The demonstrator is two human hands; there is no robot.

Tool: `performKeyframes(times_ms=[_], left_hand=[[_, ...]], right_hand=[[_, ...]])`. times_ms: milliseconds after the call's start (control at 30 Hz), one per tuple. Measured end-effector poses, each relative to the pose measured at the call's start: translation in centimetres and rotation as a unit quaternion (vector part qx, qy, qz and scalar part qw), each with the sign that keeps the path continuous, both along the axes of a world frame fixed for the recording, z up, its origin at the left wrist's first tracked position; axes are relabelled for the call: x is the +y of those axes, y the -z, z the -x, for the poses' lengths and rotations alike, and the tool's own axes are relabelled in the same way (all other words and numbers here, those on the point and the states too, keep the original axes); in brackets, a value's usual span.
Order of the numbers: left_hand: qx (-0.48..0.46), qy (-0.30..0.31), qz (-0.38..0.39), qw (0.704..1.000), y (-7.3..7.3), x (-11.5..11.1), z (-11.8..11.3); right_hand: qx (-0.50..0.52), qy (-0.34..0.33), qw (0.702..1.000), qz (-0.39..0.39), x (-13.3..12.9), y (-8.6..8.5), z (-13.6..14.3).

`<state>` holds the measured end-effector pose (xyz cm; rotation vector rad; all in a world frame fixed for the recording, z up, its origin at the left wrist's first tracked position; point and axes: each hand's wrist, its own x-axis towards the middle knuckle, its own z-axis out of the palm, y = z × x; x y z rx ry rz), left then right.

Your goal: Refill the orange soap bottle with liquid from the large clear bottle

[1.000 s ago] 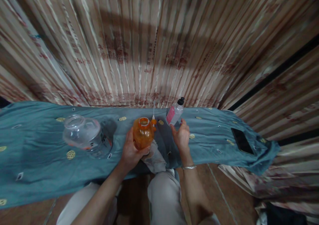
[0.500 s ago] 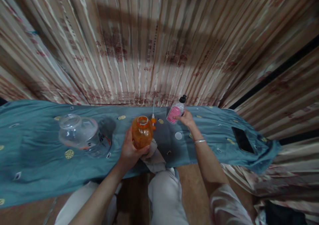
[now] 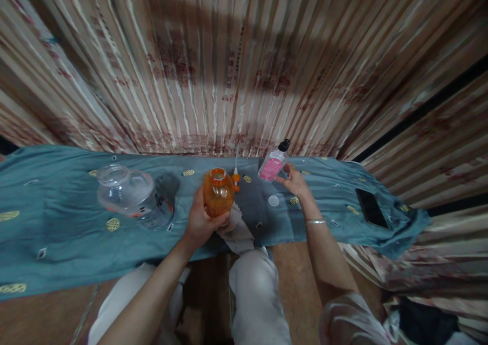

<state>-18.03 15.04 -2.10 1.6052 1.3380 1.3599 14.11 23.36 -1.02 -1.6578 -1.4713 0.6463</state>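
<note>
An open-topped orange bottle [image 3: 218,195] is held upright in my left hand [image 3: 200,223], its fingers wrapped round the side. A greyish cloth [image 3: 238,231] lies under and beside that hand. To the right, a clear bottle with a pink label and black pump top [image 3: 271,168] stands on the blue-green cloth. My right hand [image 3: 293,180] is just right of this bottle, fingers apart, thumb close to the label; whether it touches is hard to tell. Between the bottles lies an orange pump head with a tube [image 3: 236,181].
A large clear jar [image 3: 133,195] is at the left on the cloth-covered table [image 3: 76,233]. A small white disc [image 3: 273,200] lies below the pink-labelled bottle. A black phone [image 3: 371,208] rests at the right. Striped curtains [image 3: 213,80] hang behind.
My right hand has loosened from the pink-labelled bottle and moved slightly right, its fingers now apart. The bottle stands on the cloth. My left hand keeps hold of the orange bottle.
</note>
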Motion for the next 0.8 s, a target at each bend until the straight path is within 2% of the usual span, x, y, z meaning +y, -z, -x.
performKeyframes(times_ms=[67, 167, 300, 433, 600, 700, 800], left_hand=[[0.011, 0.007, -0.005, 1.000, -0.4, 0.0, 0.0], [-0.006, 0.009, -0.005, 1.000, -0.6, 0.1, 0.0], [-0.029, 0.004, -0.016, 0.999, 0.7, 0.6, -0.3], [-0.034, 0.003, -0.016, 0.999, 2.3, 1.1, -0.6], [-0.037, 0.010, -0.035, 0.999, 2.1, 1.0, -0.5], [-0.043, 0.021, -0.040, 0.998, 1.6, 0.7, -0.2], [-0.075, 0.021, -0.029, 0.997, 1.7, 0.4, 0.2]], right_hand=[[-0.002, 0.006, 1.000, -0.019, -2.6, 0.3, 0.9], [0.008, -0.018, 0.999, -0.036, -6.2, 0.6, 3.1], [0.025, -0.058, 0.997, -0.046, -9.0, -0.1, 6.5], [0.046, -0.112, 0.991, -0.049, -9.9, -1.6, 9.4], [0.087, -0.205, 0.974, -0.037, -9.6, -3.1, 12.5], [0.116, -0.246, 0.962, -0.026, -9.2, -3.2, 13.7], [0.141, -0.244, 0.959, -0.029, -9.1, -2.4, 14.3]])
